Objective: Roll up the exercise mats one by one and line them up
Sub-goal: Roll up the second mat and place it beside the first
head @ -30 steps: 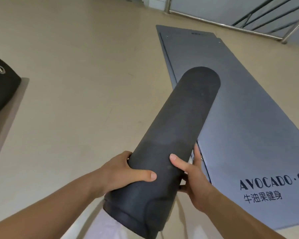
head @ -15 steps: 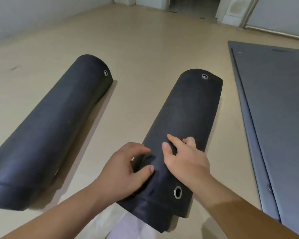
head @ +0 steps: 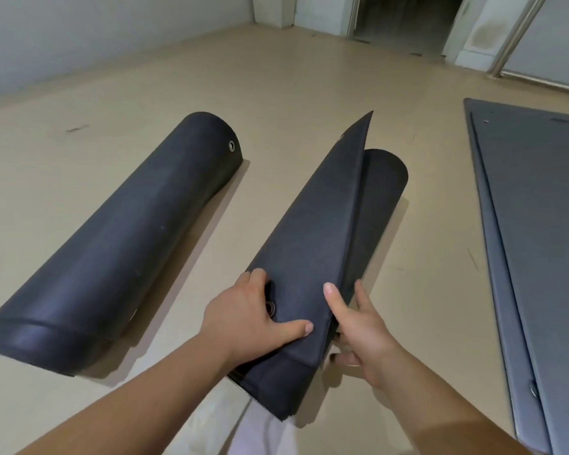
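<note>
A rolled black mat (head: 119, 251) lies on the floor at the left. To its right lies a second black mat (head: 316, 231), its outer flap lifted up off the roll. My left hand (head: 247, 320) holds the near end of the flap, thumb on top beside a metal eyelet. My right hand (head: 358, 330) grips the flap's right edge, thumb on the outer face and fingers underneath. Flat grey mats (head: 539, 224) are stacked on the floor at the right.
Bare beige floor surrounds the mats. A white wall (head: 79, 34) runs along the far left. A dark doorway (head: 404, 18) and a metal railing (head: 519, 34) stand at the back right.
The second roll went from being carried to lying on the floor beside the first. Its outer flap, flat half a second ago, now stands lifted in both hands.
</note>
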The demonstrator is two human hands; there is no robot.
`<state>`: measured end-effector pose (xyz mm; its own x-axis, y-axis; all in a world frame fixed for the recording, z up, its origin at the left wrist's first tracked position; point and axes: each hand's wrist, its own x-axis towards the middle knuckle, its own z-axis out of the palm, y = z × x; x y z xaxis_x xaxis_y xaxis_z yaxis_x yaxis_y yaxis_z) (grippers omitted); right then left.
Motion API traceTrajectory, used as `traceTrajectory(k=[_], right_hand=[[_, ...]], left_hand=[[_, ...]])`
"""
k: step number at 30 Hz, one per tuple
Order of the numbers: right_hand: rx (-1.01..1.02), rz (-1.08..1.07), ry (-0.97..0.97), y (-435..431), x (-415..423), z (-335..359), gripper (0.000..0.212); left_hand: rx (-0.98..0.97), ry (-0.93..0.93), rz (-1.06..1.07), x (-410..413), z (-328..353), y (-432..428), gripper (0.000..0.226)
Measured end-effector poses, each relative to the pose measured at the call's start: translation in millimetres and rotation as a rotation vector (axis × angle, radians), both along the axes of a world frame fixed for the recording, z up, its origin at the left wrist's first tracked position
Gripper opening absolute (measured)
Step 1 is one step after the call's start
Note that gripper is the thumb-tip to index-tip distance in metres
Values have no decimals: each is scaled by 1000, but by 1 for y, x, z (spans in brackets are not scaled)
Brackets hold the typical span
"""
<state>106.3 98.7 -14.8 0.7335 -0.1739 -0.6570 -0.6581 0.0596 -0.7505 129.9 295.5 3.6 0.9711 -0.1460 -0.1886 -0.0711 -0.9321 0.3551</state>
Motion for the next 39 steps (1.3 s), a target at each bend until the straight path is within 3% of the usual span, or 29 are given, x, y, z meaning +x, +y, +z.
traceTrajectory(k=[3,8,11,13,16,18,21,23,25,27,30,32,34,36,39], right_hand=[[61,-17,-14,17,5,-5,97],[-132,117,-123,25,14,-7,82],[-339,212,-204,26,24,-10,68],[-530,344,-280,30,29,-9,79],[-743,448,-337,36,39,-9,92],[-740,429,-335,43,46,-9,95],[-717,379,-326,59,54,-8,96],[-721,361,-306,67,58,-9,94],[-608,295,-279,70,61,-8,84],[-398,193,-255,68,61,-7,64],[-188,100,-283,58,58,-7,50],[-193,61,-327,55,52,-11,59],[-194,-13,-302,53,43,-18,81],[-52,-60,-152,56,33,-24,95],[233,-11,-36,66,25,-30,92]], left_hand=[[-104,28,6,-5,-2,14,84],[98,-102,-81,-15,9,17,59],[132,-55,-34,-4,19,11,76],[138,-33,-24,4,25,11,78],[55,48,-28,9,33,21,55],[22,88,-63,2,33,35,47],[120,74,-186,-13,26,55,72],[175,98,-216,-18,23,63,66],[181,107,-249,-14,22,69,60],[192,127,-271,-13,23,70,70],[226,223,-228,-26,19,59,117],[261,229,-178,-38,10,48,138],[244,158,-123,-45,-5,44,141],[215,85,-108,-46,-14,49,139],[149,-14,-124,-42,-16,63,132]])
